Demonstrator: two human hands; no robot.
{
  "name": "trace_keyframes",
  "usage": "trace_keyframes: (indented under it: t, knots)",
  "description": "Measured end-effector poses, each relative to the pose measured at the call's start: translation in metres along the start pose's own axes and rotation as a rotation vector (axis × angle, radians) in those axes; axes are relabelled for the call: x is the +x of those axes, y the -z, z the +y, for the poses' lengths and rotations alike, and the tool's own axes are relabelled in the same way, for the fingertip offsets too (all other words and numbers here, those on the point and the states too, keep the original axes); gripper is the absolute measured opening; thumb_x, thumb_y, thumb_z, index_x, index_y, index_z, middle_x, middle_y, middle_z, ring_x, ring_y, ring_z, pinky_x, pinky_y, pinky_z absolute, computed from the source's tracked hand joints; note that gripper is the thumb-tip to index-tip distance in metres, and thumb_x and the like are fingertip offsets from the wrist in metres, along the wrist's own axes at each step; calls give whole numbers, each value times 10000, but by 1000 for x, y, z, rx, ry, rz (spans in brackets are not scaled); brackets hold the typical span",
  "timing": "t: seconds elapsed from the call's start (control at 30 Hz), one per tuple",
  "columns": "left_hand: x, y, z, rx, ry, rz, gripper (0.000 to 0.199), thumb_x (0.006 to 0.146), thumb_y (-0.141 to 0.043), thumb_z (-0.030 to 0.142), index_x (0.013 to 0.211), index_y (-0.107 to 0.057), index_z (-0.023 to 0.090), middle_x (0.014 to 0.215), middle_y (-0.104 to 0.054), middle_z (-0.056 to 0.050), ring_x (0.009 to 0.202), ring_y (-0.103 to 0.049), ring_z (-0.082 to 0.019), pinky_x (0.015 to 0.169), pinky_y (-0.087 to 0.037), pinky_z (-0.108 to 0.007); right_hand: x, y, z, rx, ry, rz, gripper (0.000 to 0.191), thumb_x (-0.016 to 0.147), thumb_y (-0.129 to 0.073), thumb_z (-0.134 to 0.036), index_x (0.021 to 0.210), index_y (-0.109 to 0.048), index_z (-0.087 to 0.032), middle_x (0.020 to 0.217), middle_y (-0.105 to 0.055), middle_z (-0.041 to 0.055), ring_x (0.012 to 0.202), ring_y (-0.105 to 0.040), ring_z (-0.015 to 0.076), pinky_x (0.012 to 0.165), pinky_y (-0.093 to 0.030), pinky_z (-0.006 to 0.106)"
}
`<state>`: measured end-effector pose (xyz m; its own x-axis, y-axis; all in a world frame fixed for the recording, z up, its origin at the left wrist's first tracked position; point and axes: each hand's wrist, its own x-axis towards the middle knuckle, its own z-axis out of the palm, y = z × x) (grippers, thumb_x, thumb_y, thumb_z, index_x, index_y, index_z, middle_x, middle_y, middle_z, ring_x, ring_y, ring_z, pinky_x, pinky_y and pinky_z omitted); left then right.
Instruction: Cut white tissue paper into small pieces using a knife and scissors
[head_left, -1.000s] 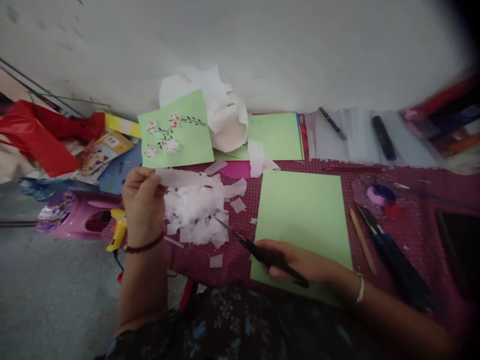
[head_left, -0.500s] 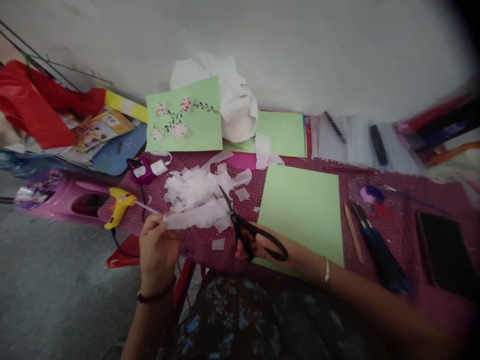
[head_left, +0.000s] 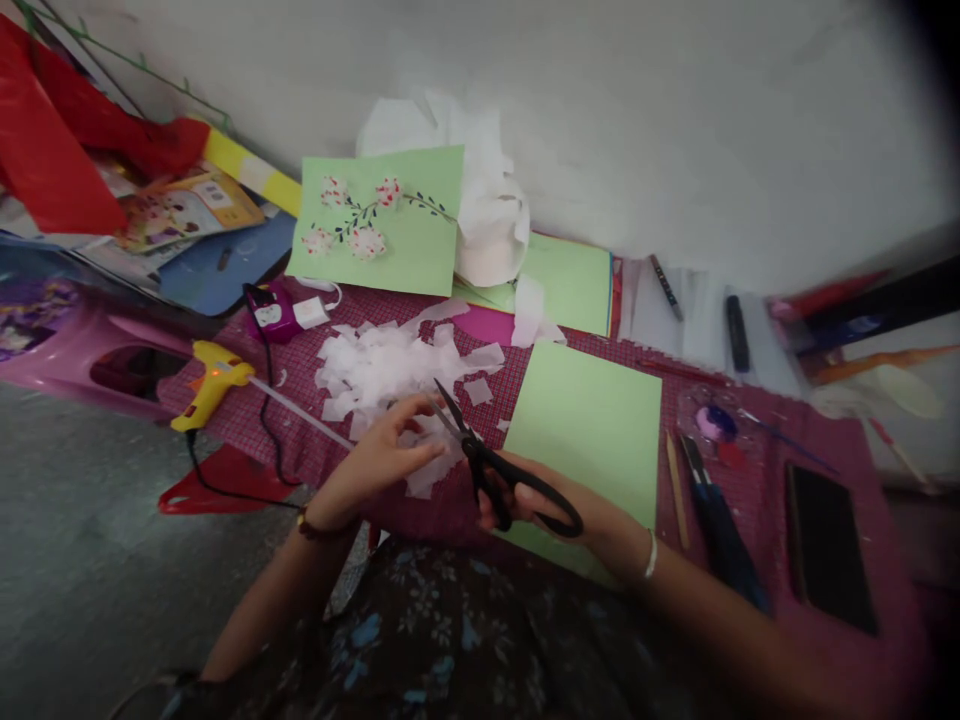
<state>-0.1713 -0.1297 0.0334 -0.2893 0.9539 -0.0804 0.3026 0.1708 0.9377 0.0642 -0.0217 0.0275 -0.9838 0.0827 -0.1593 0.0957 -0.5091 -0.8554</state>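
Two hands work at the cut edge of a heap of white paper pieces [head_left: 375, 365], which lies at 12 o'clock from the left hand [head_left: 382, 450] and at 10 o'clock from the right hand [head_left: 589, 500]; the left is nearer. The right is closed around the black scissors [head_left: 474, 450], fingers through the handles, blades parted, their long axis running from 4 o'clock to 11, with the tips just beside the left fingertips. The left is half curled, thumb apart from forefinger; whether it pinches any paper, I cannot quite tell. At 10 o'clock, a booklet [head_left: 187, 212] bears a pale label, too small to read; no brand is legible on the marker [head_left: 737, 333] at 2 o'clock.
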Motion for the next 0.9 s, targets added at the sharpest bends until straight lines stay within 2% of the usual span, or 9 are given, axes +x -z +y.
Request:
trace_keyframes:
  t: [0.07,0.17,0.23,0.33,0.43,0.6,0.8,0.9]
  knots:
    - [8,-2,3,105,-93,-84,354,748,-667,216,1102,-659,220,1120,-680,-60,994,-613,-221,873,-494,-355,-2,4,-6,-25,-1,8,606,861,-604,-632,1217,-512,-150,1006,-583,91,870,-608,178,767,-488,317]
    - [17,-1,7,230,-197,-67,295,759,-622,184,1049,-668,216,1078,-680,-60,1017,-603,-227,911,-465,-375,-11,9,-24,-122,21,67,617,861,-587,-649,1213,-524,-147,996,-587,97,880,-595,195,805,-492,349]
    - [22,0,9,306,-207,-20,208,783,-599,199,978,-671,198,998,-682,-65,976,-603,-230,892,-457,-383,-24,13,-38,-194,21,151,621,867,-565,-659,1226,-526,-155,1015,-588,107,904,-588,217,843,-493,382]
    - [28,-3,12,465,-188,-23,87,829,-565,218,805,-643,187,830,-657,-52,845,-588,-221,797,-448,-365,-46,15,-52,-304,-10,280,646,884,-540,-655,1318,-494,-179,1048,-594,118,953,-587,243,868,-489,395]
    - [32,-14,15,694,-198,-82,129,853,-556,234,752,-619,184,816,-646,-65,807,-571,-227,762,-430,-366,-64,12,-51,-408,-31,323,675,891,-534,-650,1374,-465,-183,1037,-604,113,930,-593,233,848,-492,377]
    - [30,-32,18,1014,-215,-137,166,809,-659,340,804,-601,185,901,-642,-114,897,-574,-294,738,-426,-388,-80,3,-41,-436,-164,366,698,862,-612,-607,1390,-456,-177,1005,-602,97,935,-595,225,855,-498,373]
    - [32,-34,24,1062,-149,-133,227,781,-684,321,923,-574,181,965,-644,-124,929,-576,-316,741,-427,-401,-99,5,-35,-421,-284,307,692,848,-638,-563,1387,-488,-155,1051,-623,116,920,-601,236,855,-503,390]
    - [42,-37,24,994,-181,-184,212,781,-664,308,933,-588,180,977,-642,-116,911,-575,-292,771,-430,-401,-103,3,-33,-383,-291,304,660,834,-656,-549,1361,-535,-171,1116,-638,124,963,-605,254,871,-503,396]
